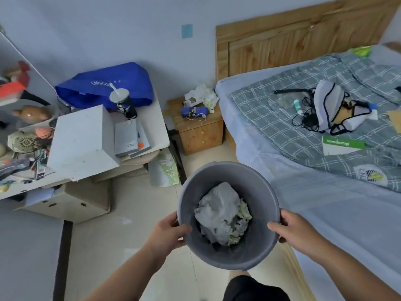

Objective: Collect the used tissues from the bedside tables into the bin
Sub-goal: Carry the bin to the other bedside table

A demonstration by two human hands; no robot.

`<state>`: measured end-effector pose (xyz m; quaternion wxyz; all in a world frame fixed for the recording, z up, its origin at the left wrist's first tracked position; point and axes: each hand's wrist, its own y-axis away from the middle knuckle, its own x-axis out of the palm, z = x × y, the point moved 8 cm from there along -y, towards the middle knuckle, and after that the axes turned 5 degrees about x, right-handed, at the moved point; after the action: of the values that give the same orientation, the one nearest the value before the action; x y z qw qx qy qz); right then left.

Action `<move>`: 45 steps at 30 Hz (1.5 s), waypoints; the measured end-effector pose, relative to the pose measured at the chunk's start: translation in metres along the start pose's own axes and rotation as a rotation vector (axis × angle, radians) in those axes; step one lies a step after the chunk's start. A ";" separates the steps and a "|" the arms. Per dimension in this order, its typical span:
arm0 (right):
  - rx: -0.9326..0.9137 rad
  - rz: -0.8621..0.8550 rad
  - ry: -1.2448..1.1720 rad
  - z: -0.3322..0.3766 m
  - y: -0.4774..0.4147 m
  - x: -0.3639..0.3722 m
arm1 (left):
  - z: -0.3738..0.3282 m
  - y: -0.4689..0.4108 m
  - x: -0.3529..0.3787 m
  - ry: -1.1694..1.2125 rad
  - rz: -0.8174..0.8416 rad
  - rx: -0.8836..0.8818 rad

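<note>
The person held the grey bin (227,165) out in front of the body with its mouth up. This was probably so that it could be carried to the tissues instead of the tissues being walked back to it. Holding it at two opposite sides also kept it level.

The left grip (171,230) was closed on the near-left rim, thumb hooked over the inside wall. The right grip (297,233) clasped the near-right rim the same way. Between the two grips, at the bin's bottom, lay crumpled grey-white paper (221,209) with greenish scraps (tissue or bag, it could not be told).

The used tissues (204,94) sat in a white heap well ahead of both grips, beyond the bin's far rim. They lay at the back of the wooden bedside counter (201,135), which stood against the bed (325,203). A blue bundle (194,110) lay just on the grips' side of the heap.
</note>
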<state>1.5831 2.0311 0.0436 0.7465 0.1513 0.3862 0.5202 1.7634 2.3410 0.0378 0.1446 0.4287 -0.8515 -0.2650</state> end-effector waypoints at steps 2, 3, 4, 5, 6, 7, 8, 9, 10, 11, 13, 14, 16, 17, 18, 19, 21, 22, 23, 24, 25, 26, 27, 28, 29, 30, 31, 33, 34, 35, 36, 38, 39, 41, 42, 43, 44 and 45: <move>0.010 0.035 -0.007 0.011 -0.039 -0.010 | -0.016 -0.034 -0.001 0.003 -0.026 -0.036; 0.018 0.054 -0.007 0.019 -0.056 -0.015 | -0.027 -0.050 -0.004 -0.008 -0.050 -0.050; 0.019 0.067 -0.002 0.031 -0.071 -0.022 | -0.040 -0.064 -0.005 -0.014 -0.063 -0.055; 0.008 0.080 0.006 0.046 -0.086 -0.031 | -0.055 -0.077 -0.006 -0.006 -0.060 -0.054; -0.006 0.090 0.013 0.063 -0.100 -0.041 | -0.070 -0.090 -0.007 0.002 -0.056 -0.046; -0.020 0.086 0.017 0.082 -0.113 -0.053 | -0.084 -0.102 -0.008 0.001 -0.061 -0.032; -0.043 0.073 0.021 0.102 -0.126 -0.066 | -0.098 -0.114 -0.009 0.000 -0.076 -0.017; -0.072 0.063 0.032 0.123 -0.136 -0.077 | -0.110 -0.123 -0.010 0.009 -0.088 -0.003; -0.101 0.051 0.048 0.144 -0.147 -0.087 | -0.122 -0.133 -0.010 0.025 -0.091 0.013; -0.127 0.031 0.066 0.162 -0.159 -0.096 | -0.132 -0.144 -0.010 0.044 -0.092 0.025; -0.159 -0.014 0.111 0.191 -0.184 -0.111 | -0.147 -0.168 -0.012 0.077 -0.103 0.042; -0.163 -0.020 0.130 0.201 -0.196 -0.115 | -0.153 -0.181 -0.014 0.090 -0.108 0.045; -0.146 -0.020 0.131 0.214 -0.223 -0.117 | -0.162 -0.210 -0.019 0.118 -0.112 0.026; -0.123 -0.029 0.122 0.216 -0.236 -0.117 | -0.166 -0.224 -0.022 0.128 -0.111 0.012; -0.096 -0.038 0.109 0.218 -0.249 -0.116 | -0.170 -0.239 -0.025 0.136 -0.104 -0.001; -0.069 -0.039 0.092 0.220 -0.263 -0.114 | -0.174 -0.255 -0.030 0.140 -0.093 -0.012; -0.013 -0.021 0.073 0.224 -0.292 -0.109 | -0.181 -0.289 -0.039 0.135 -0.072 -0.037; 0.016 -0.011 0.065 0.228 -0.306 -0.106 | -0.183 -0.305 -0.044 0.131 -0.069 -0.059; 0.039 0.002 0.056 0.233 -0.320 -0.104 | -0.185 -0.320 -0.049 0.133 -0.073 -0.083; 0.055 0.009 0.050 0.238 -0.333 -0.103 | -0.187 -0.335 -0.053 0.135 -0.075 -0.104; 0.069 0.006 0.045 0.244 -0.347 -0.104 | -0.190 -0.349 -0.056 0.134 -0.076 -0.122; 0.088 0.001 0.045 0.250 -0.361 -0.104 | -0.194 -0.362 -0.059 0.129 -0.082 -0.139; 0.115 0.002 0.045 0.254 -0.375 -0.105 | -0.198 -0.374 -0.062 0.124 -0.094 -0.154; 0.146 0.009 0.038 0.258 -0.389 -0.104 | -0.201 -0.386 -0.066 0.122 -0.109 -0.164; 0.173 0.018 0.027 0.262 -0.402 -0.102 | -0.204 -0.398 -0.070 0.124 -0.126 -0.176; 0.190 0.019 0.021 0.266 -0.417 -0.101 | -0.204 -0.409 -0.073 0.129 -0.145 -0.190; 0.199 0.012 0.032 0.270 -0.432 -0.100 | -0.202 -0.420 -0.076 0.135 -0.165 -0.210; 0.211 -0.003 0.070 0.273 -0.467 -0.095 | -0.190 -0.444 -0.078 0.141 -0.209 -0.256; 0.225 0.003 0.081 0.272 -0.486 -0.091 | -0.180 -0.456 -0.078 0.146 -0.243 -0.282; 0.238 0.021 0.090 0.267 -0.507 -0.084 | -0.168 -0.466 -0.078 0.161 -0.284 -0.309; 0.248 0.037 0.095 0.260 -0.530 -0.077 | -0.155 -0.480 -0.078 0.179 -0.316 -0.332; 0.273 0.075 0.130 0.240 -0.576 -0.060 | -0.124 -0.507 -0.076 0.197 -0.363 -0.387; 0.277 0.099 0.148 0.229 -0.599 -0.048 | -0.107 -0.521 -0.076 0.199 -0.382 -0.415; 0.310 0.142 0.162 0.198 -0.639 -0.025 | -0.072 -0.551 -0.073 0.201 -0.396 -0.474; 0.331 0.149 0.161 0.181 -0.660 -0.014 | -0.052 -0.568 -0.072 0.210 -0.403 -0.495; 0.357 0.150 0.161 0.163 -0.679 -0.005 | -0.032 -0.585 -0.072 0.217 -0.409 -0.515; 0.377 0.148 0.158 0.145 -0.699 0.005 | -0.011 -0.602 -0.071 0.226 -0.414 -0.533; 0.386 0.151 0.156 0.126 -0.719 0.014 | 0.010 -0.618 -0.070 0.235 -0.417 -0.551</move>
<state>2.1528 1.7693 -0.3310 0.6305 0.2792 0.5226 0.5015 2.2037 2.0971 -0.3275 0.2945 0.5657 -0.6199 -0.4573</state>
